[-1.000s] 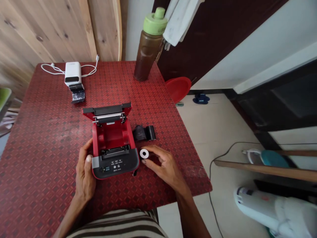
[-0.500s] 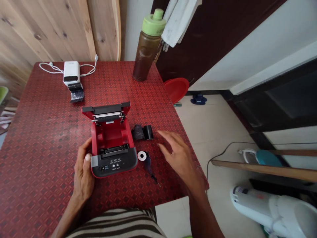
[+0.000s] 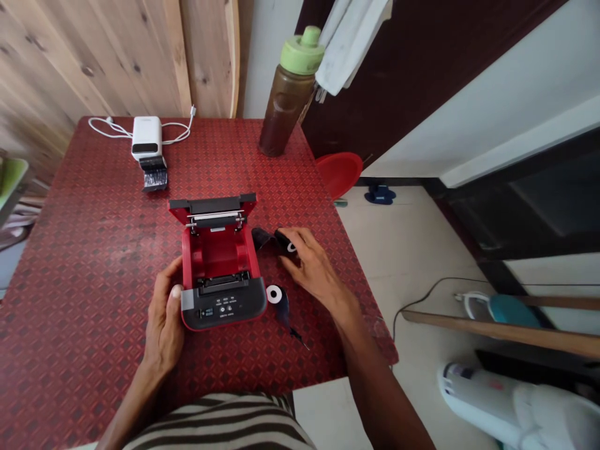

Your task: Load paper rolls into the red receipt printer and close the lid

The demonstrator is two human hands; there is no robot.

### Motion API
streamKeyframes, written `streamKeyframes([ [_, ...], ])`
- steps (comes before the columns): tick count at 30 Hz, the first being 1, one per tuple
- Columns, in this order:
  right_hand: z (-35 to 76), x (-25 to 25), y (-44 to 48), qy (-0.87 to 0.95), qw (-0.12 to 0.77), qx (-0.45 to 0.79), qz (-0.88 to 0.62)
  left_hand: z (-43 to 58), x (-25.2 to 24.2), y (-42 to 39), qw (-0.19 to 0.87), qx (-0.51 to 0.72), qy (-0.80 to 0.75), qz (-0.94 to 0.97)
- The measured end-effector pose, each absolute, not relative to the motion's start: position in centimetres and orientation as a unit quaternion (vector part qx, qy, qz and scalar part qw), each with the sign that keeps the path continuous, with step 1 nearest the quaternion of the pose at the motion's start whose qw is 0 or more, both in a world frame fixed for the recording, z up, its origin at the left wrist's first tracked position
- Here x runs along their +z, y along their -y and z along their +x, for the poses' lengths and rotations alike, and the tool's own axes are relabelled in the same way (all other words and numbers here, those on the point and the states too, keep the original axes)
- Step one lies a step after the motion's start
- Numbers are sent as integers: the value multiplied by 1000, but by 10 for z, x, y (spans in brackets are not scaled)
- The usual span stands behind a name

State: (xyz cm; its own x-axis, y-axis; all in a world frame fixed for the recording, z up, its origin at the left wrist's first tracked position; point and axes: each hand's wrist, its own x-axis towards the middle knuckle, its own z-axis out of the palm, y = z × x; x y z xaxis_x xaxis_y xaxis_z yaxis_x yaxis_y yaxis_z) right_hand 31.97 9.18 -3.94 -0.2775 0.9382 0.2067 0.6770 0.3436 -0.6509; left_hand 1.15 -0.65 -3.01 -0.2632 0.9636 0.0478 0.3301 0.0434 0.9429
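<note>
Our right hand [image 3: 312,265] has moved in, its fingers narrowed around a black ribbon roll [image 3: 282,240], now turned so its white core shows, at two o'clock of the red-and-black printer [image 3: 219,259]. Our left hand [image 3: 163,319] is cupped against the printer at eight o'clock; its fingertips are hidden, so we cannot tell whether they grip. Between printer and right wrist, at four o'clock, lies a second ribbon roll [image 3: 275,294], its tail trailing toward five. Green-capped bottle [image 3: 288,100] stands at one o'clock, white device [image 3: 147,133] at eleven. Beneath the printer's raised lid [image 3: 214,205], its bay shows bare red walls.
</note>
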Motion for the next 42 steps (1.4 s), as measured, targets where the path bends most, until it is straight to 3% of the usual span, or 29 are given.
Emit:
streamKeyframes([
  [6,316,-35,-104,708,343,227,-574,11,-31,7,355,477,-634,495],
  [12,315,10,-89,643,404,253,-599,11,-30,7,365,477,-621,504],
  [19,290,66,-57,620,456,438,-464,10,-30,9,388,469,-615,501],
  [23,274,75,-40,543,417,613,-394,11,-30,10,395,473,-613,494],
  [26,267,78,-34,523,374,666,-377,12,-30,10,405,476,-608,490],
  [31,261,86,-43,621,305,582,-427,14,-31,12,409,480,-600,493],
  [37,242,98,-59,779,160,359,-489,14,-34,12,417,490,-588,491],
  [42,233,101,-77,849,190,288,-400,14,-31,13,425,483,-591,487],
])
